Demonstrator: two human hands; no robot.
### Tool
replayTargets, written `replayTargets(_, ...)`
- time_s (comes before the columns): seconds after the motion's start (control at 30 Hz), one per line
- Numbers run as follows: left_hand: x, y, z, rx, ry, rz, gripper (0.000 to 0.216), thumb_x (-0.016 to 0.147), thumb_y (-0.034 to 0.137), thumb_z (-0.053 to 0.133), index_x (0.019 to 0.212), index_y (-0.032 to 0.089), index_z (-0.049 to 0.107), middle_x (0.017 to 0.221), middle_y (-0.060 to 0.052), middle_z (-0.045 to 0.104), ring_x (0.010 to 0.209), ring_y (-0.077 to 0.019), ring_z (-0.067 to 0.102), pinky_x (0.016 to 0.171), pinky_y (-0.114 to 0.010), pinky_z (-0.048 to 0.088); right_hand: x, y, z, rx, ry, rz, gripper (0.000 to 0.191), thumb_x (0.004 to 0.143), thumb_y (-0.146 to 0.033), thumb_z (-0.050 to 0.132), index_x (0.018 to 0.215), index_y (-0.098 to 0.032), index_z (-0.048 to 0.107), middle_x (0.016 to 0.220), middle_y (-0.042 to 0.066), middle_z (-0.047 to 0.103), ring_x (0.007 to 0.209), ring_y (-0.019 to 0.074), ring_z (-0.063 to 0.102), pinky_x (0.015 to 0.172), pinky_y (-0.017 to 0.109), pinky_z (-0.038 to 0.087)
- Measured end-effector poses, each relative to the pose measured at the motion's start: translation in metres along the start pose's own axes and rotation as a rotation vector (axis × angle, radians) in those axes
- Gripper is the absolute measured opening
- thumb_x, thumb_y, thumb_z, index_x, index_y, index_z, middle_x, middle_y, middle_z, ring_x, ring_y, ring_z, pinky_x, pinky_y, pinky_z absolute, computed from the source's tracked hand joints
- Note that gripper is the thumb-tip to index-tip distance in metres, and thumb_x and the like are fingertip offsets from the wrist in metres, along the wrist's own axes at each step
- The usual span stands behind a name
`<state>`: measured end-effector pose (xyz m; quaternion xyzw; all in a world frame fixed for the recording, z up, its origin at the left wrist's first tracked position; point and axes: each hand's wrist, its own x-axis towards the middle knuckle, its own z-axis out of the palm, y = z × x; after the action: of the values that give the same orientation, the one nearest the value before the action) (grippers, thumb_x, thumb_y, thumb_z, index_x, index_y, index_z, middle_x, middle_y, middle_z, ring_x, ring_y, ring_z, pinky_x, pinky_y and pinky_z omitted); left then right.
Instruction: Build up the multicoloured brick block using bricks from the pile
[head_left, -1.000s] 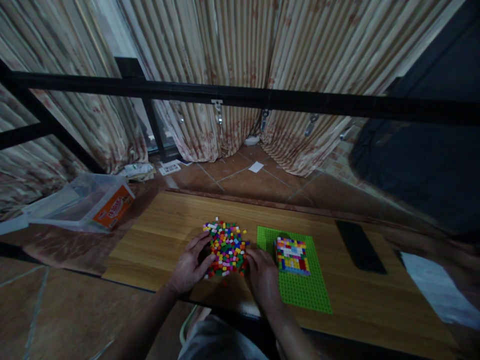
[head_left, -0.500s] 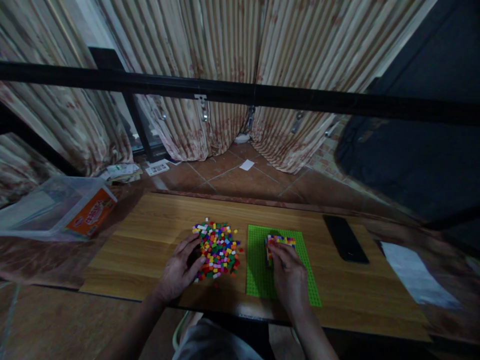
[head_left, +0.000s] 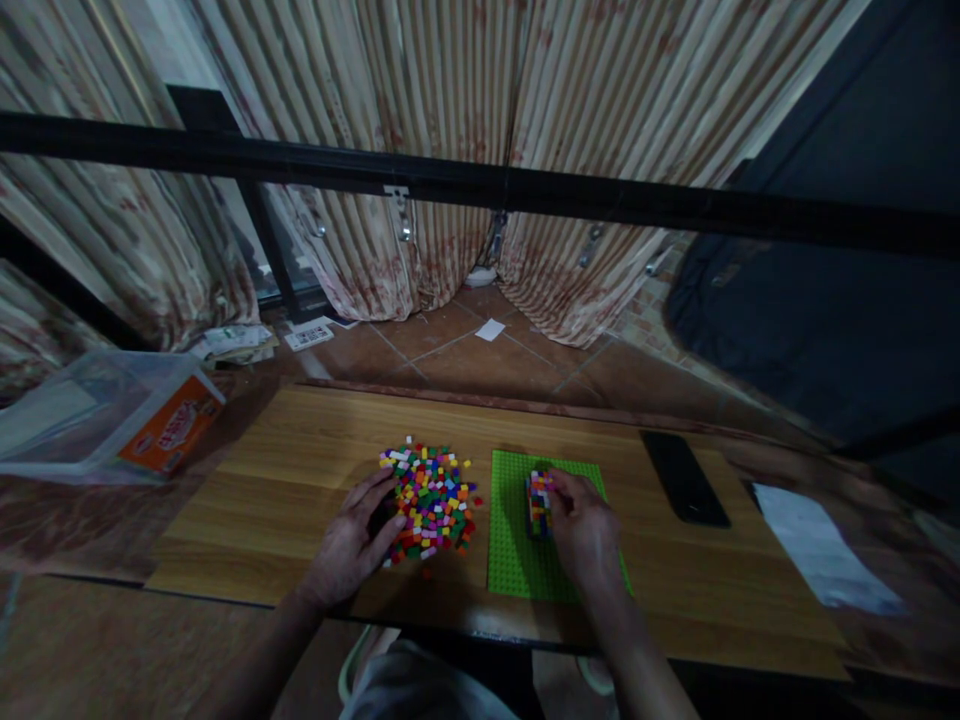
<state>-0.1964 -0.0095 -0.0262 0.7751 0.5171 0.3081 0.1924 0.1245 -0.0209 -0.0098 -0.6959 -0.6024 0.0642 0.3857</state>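
Observation:
Small multicoloured building bricks (head_left: 433, 500) lie in a loose pile on the wooden table. My left hand (head_left: 351, 545) rests at the pile's left edge, its thumb and fingers apart and curved around the near side. On the green baseplate (head_left: 514, 560) stands a low block of built-up coloured bricks (head_left: 538, 505). Over the right part of this block is my right hand (head_left: 587, 528), fingertips pinched together at its upper edge. Whatever is between those fingertips is too small and hidden to make out. The hand also covers much of the block's right side.
A black phone (head_left: 685, 478) lies right of the baseplate on the wooden table (head_left: 262, 480). Beyond the table's right end is a white paper sheet (head_left: 821, 545). A clear plastic box (head_left: 112, 410) with an orange label stands at the left. A dark rail (head_left: 450, 180) crosses before the curtains.
My right hand's fingertips have shifted slightly right and away along the brick block, uncovering its left part. My left hand stays by the pile. The whole view has shifted slightly.

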Motion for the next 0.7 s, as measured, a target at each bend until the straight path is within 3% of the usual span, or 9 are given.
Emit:
replayTargets(0.37, 0.0004, 0.0006, -0.0005, 0.003, -0.003, -0.009, 0.044, 0.089, 0.039, 0.055, 0.129, 0.022, 0.054, 0.142, -0.011, 0.051, 0.130, -0.0277, 0.049, 0.108, -0.048, 0.045, -0.0012, 0.0022, 0.0014, 0.016, -0.004, 0.002, 0.039, 0.086, -0.027, 0.045, 0.119, -0.016, 0.063, 0.093, 0.011, 0.073, 0.081, 0.0226, 0.068, 0.076, 0.039, 0.054)
replayTargets(0.7, -0.0004, 0.0001, 0.0003, 0.010, 0.000, -0.015, 0.045, 0.090, 0.039, 0.054, 0.130, 0.021, 0.053, 0.142, -0.011, 0.051, 0.130, -0.0274, 0.049, 0.108, -0.048, 0.044, 0.0025, -0.0011, 0.0022, 0.042, 0.013, -0.020, 0.036, 0.086, -0.025, 0.046, 0.117, -0.017, 0.063, 0.090, 0.009, 0.070, 0.078, 0.0210, 0.066, 0.074, 0.038, 0.054)
